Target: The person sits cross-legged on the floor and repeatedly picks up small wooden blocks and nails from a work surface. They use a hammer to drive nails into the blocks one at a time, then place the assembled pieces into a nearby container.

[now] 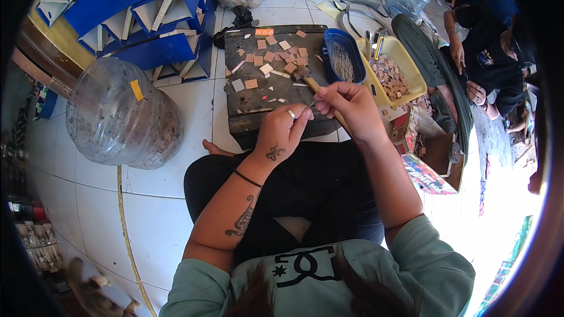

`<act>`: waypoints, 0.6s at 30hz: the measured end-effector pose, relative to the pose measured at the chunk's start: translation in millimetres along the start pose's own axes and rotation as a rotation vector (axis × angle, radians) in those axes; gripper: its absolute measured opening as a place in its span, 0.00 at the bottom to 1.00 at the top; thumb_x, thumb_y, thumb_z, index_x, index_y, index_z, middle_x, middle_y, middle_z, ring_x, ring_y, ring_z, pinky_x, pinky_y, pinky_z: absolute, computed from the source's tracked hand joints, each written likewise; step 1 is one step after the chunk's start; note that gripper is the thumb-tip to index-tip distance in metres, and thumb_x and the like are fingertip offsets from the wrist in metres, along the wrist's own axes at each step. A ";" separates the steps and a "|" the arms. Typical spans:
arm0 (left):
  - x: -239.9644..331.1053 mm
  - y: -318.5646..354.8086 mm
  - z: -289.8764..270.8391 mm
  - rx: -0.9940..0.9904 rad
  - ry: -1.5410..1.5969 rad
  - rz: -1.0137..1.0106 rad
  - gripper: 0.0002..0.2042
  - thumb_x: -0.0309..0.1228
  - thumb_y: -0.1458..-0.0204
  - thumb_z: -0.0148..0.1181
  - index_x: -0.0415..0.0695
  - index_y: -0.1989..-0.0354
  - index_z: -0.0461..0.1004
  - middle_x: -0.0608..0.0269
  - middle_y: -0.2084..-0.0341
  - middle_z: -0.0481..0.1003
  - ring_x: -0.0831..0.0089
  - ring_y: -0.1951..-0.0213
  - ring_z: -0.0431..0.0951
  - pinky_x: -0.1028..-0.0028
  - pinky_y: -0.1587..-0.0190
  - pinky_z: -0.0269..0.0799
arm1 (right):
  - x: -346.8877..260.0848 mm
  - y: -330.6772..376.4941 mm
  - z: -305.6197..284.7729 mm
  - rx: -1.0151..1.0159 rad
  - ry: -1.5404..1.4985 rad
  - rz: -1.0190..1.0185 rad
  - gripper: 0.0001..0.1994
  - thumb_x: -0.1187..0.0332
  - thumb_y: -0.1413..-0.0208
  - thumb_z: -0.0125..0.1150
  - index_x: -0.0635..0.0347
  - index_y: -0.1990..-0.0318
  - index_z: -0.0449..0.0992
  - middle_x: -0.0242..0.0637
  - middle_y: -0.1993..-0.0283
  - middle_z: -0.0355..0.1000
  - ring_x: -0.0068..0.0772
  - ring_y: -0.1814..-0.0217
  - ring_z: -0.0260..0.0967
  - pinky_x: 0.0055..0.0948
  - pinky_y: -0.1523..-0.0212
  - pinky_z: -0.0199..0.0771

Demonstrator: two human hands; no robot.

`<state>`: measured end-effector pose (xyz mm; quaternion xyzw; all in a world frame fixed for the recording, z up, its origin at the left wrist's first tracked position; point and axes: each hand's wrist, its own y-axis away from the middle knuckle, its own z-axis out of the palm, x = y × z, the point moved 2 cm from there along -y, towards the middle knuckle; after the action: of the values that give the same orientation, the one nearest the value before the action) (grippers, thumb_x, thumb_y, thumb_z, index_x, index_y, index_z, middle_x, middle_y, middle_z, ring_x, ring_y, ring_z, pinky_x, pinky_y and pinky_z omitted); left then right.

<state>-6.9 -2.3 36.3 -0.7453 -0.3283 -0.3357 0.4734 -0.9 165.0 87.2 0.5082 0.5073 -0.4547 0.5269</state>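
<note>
My left hand (285, 126), with a ring on one finger, is closed in a pinch above the near edge of a low dark work block (249, 105). Close beside it, my right hand (352, 110) pinches too, and the fingertips nearly meet. A small thin thing seems to be between them, too small to name. Under my right hand lies a hammer (311, 84), its wooden handle pointing toward me and its head on the block. Several small pinkish-brown square tiles (269, 57) are scattered over the block, with pale chips among them.
Right of the block stand a blue tray (326, 38) of thin metal pieces and a yellow bin (416, 85) with tiles and tools. A large clear plastic jug (117, 123) and blue racks (106, 9) are at left. Another person (490, 53) sits at right.
</note>
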 end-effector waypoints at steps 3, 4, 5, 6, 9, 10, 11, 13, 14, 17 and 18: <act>0.6 -0.3 -1.3 -0.032 0.043 0.010 0.09 0.28 0.40 0.52 0.38 0.69 0.75 0.55 0.75 0.77 0.57 0.70 0.78 0.66 0.65 0.72 | 0.3 1.2 -1.2 -0.040 -0.095 0.010 0.11 0.64 0.40 0.62 0.64 0.66 0.80 0.32 0.72 0.77 0.16 0.72 0.70 0.18 0.68 0.69; 0.4 -0.4 -1.9 -0.044 0.064 0.012 0.09 0.27 0.40 0.52 0.38 0.70 0.75 0.55 0.75 0.76 0.57 0.70 0.78 0.67 0.65 0.72 | 0.8 1.5 -1.8 -0.049 -0.113 0.029 0.11 0.64 0.40 0.62 0.64 0.66 0.80 0.32 0.72 0.77 0.16 0.72 0.70 0.17 0.68 0.70; 0.5 -0.4 -2.3 -0.046 0.075 0.033 0.09 0.27 0.40 0.52 0.38 0.70 0.75 0.55 0.76 0.76 0.58 0.71 0.78 0.67 0.66 0.72 | 1.0 1.8 -2.3 -0.060 -0.133 0.042 0.11 0.65 0.40 0.62 0.64 0.66 0.80 0.32 0.72 0.77 0.17 0.72 0.70 0.17 0.68 0.70; 0.4 -0.5 -2.4 -0.046 0.092 0.051 0.09 0.27 0.40 0.52 0.38 0.70 0.75 0.55 0.76 0.76 0.58 0.71 0.78 0.68 0.66 0.72 | 1.1 1.7 -2.7 -0.071 -0.152 0.054 0.10 0.65 0.40 0.62 0.64 0.66 0.80 0.32 0.72 0.77 0.17 0.72 0.70 0.17 0.68 0.70; -3.1 -1.2 0.4 -0.052 0.116 0.040 0.08 0.27 0.40 0.53 0.38 0.68 0.76 0.56 0.76 0.76 0.59 0.71 0.78 0.67 0.65 0.72 | -1.3 -0.8 -2.7 -0.084 -0.095 -0.019 0.11 0.65 0.40 0.63 0.65 0.68 0.80 0.32 0.72 0.76 0.18 0.72 0.71 0.19 0.70 0.70; -5.0 -1.6 2.0 -0.056 0.119 0.025 0.07 0.27 0.40 0.53 0.39 0.67 0.76 0.57 0.76 0.76 0.59 0.70 0.78 0.67 0.64 0.72 | -3.3 -2.7 -2.7 -0.055 0.055 -0.089 0.10 0.66 0.40 0.63 0.66 0.67 0.80 0.32 0.72 0.76 0.18 0.72 0.71 0.19 0.69 0.70; -7.7 -3.4 3.9 -0.070 0.080 0.017 0.06 0.27 0.41 0.54 0.39 0.66 0.76 0.57 0.74 0.77 0.59 0.69 0.77 0.66 0.62 0.71 | -5.1 -5.1 -2.5 -0.015 0.218 -0.143 0.09 0.68 0.41 0.63 0.66 0.67 0.80 0.33 0.73 0.77 0.19 0.72 0.71 0.20 0.69 0.70; -15.2 -10.3 7.6 -0.100 0.004 0.004 0.05 0.28 0.43 0.56 0.40 0.64 0.76 0.57 0.72 0.77 0.59 0.65 0.77 0.64 0.58 0.70 | -8.1 -7.5 -0.6 0.070 0.483 -0.248 0.07 0.70 0.42 0.63 0.67 0.66 0.80 0.35 0.73 0.77 0.20 0.72 0.71 0.21 0.69 0.70; -16.8 -11.0 7.9 -0.053 -0.039 0.035 0.05 0.28 0.44 0.58 0.41 0.63 0.76 0.58 0.70 0.77 0.59 0.64 0.77 0.63 0.56 0.69 | -9.1 -8.4 1.1 0.116 0.585 -0.301 0.07 0.71 0.43 0.64 0.67 0.66 0.80 0.36 0.73 0.77 0.21 0.72 0.71 0.22 0.70 0.69; -22.3 -12.8 5.5 0.037 -0.121 0.082 0.09 0.29 0.49 0.63 0.42 0.61 0.76 0.59 0.66 0.77 0.58 0.58 0.75 0.61 0.52 0.68 | -10.9 -13.7 5.3 0.150 0.717 -0.450 0.06 0.72 0.46 0.66 0.67 0.67 0.79 0.39 0.73 0.75 0.26 0.74 0.71 0.26 0.72 0.69; -23.1 -13.1 3.8 0.055 -0.151 0.120 0.08 0.28 0.50 0.63 0.42 0.62 0.76 0.59 0.66 0.77 0.58 0.59 0.75 0.61 0.52 0.68 | -10.5 -15.7 6.8 0.147 0.733 -0.493 0.05 0.72 0.47 0.66 0.66 0.68 0.79 0.39 0.73 0.75 0.27 0.75 0.71 0.27 0.72 0.69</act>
<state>-29.6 1.7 22.6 -0.7735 -0.3271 -0.2405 0.4867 -16.8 156.8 96.3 0.5355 0.7329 -0.3915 0.1508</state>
